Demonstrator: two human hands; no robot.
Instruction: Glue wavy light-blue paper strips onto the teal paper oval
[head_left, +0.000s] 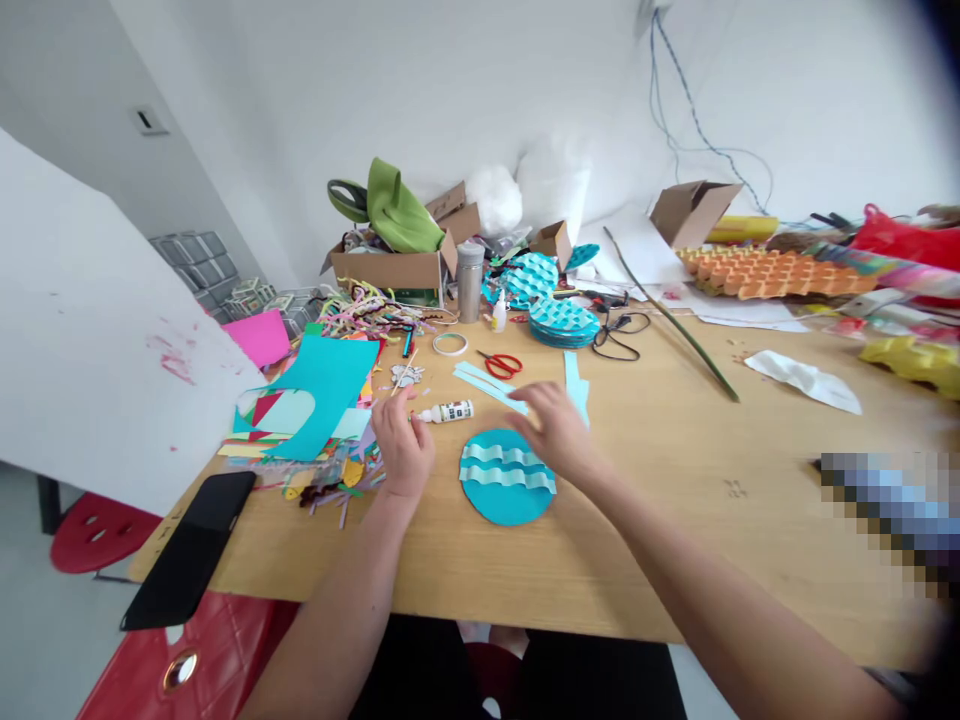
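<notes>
My left hand (403, 445) is closed beside a white glue bottle (452, 411) lying on its side. A thin pale stick (405, 367) rises from its fingertips and appears to be held by them. My right hand (553, 432) hangs open over the upper right edge of a round blue disc (504, 508), fingers pointing left. Across the disc run two wavy light-blue paper strips (517, 478). Near its fingertips lie flat light-blue strips (484, 384), partly covered by the hand. Another light-blue paper piece (575, 385) lies behind it.
Red scissors (501, 365) lie behind the strips. Farther back stand a steel flask (470, 285), a small glue bottle (499, 313) and stacked blue discs (564, 325). Coloured paper (341, 395) and a black phone (191, 550) are left; a long stick (675, 325) and egg trays (772, 274) right.
</notes>
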